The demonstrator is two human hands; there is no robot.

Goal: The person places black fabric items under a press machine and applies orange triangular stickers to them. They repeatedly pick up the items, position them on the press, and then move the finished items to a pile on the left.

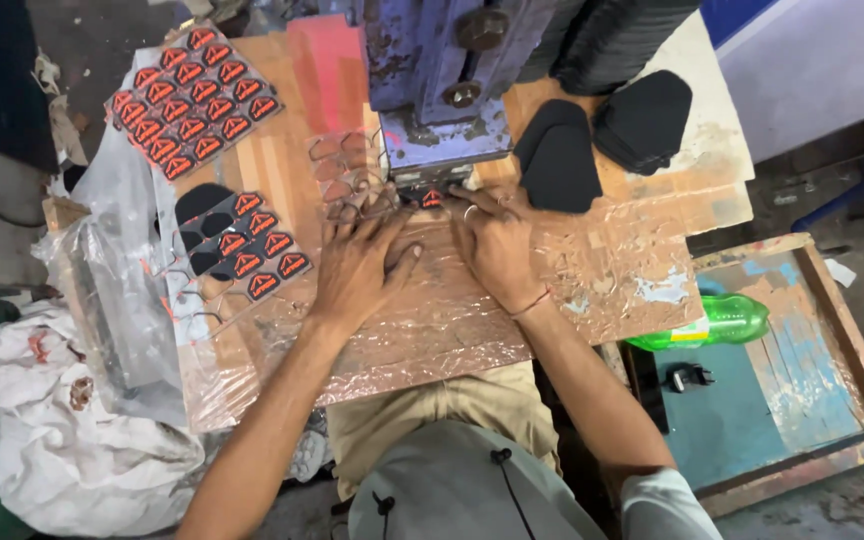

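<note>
My left hand [360,262] and my right hand [492,243] lie flat, fingers spread, on a plastic-covered wooden worktable [432,330]. Their fingertips meet at a small black piece with a red-orange emblem [431,198], which sits under the foot of a blue metal press [442,90]. Whether the fingers pinch the piece or only touch it I cannot tell. A ring is on my right hand and a thread band on that wrist.
Left of the hands lie sheets of red-orange emblems on black backing [192,100] [252,250]. Plain black fabric pieces [559,160] and a stack of them [644,118] lie at the right. A green bottle [717,322] lies in a wooden tray [832,330]. White sacks [62,420] sit at lower left.
</note>
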